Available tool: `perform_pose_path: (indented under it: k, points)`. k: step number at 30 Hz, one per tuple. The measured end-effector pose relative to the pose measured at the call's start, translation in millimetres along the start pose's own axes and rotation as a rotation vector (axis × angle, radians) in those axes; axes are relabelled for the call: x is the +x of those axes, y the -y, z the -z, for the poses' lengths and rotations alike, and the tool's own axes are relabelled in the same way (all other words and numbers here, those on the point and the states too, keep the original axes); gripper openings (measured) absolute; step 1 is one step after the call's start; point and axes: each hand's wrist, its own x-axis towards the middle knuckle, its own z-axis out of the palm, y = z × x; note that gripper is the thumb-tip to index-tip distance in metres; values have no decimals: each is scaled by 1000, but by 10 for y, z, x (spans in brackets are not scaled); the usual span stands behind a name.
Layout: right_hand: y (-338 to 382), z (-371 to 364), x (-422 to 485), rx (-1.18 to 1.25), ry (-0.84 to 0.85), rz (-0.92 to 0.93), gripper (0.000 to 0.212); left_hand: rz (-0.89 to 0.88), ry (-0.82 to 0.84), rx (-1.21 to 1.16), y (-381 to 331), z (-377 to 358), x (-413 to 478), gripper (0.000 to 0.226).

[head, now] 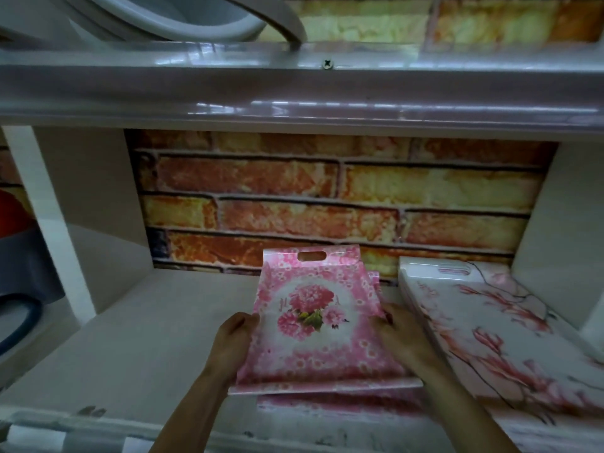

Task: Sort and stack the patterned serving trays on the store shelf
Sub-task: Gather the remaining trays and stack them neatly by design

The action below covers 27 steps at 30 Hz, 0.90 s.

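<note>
Fingers [242, 322] of the left hand [233, 341] curl round the left long edge of a pink rectangular plastic tray [310, 325] printed with a central flower bouquet. The right hand [397, 335] grips the opposite long edge, its fingertips wrapped at the rim; motion blur hides finer detail. The pink rectangular plastic tray is held between both hands, face up, with its slotted handle end pointing toward the back of the shelf compartment. Directly beneath it lies a second pink flower-print tray [327, 405], slightly offset; whether the two touch cannot be told. Just beside the right hand, on the right, sits a stack of white rectangular trays with a pink blossom-branch print [490, 322]. All rest on a white shelf board [147, 338]. A brick-pattern back panel [327, 191] closes the compartment. A glossy upper shelf [294, 93] carries a grey plastic basin [196, 14].
</note>
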Motion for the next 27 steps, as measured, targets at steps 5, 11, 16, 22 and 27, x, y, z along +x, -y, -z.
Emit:
perform_pose_path:
  k: [5, 11, 16, 22, 27]
  points:
    - [-207, 118, -61, -16, -61, -81, 18, -67, 57, 116, -23, -242, 63, 37]
    - [-438, 81, -82, -68, -96, -89, 13, -101, 46, 235, 36, -385, 65, 27]
    - [-536, 15, -45, -126, -127, -79, 31, -102, 25, 301, 105, -371, 89, 20]
    - [-599, -45, -36, -211, -160, -3, 38, -126, -50, 303, 129, -384, 14, 13]
    - [-656, -97, 2, -221, -181, 21, 35, -156, -95, 304, 156, -380, 6, 17]
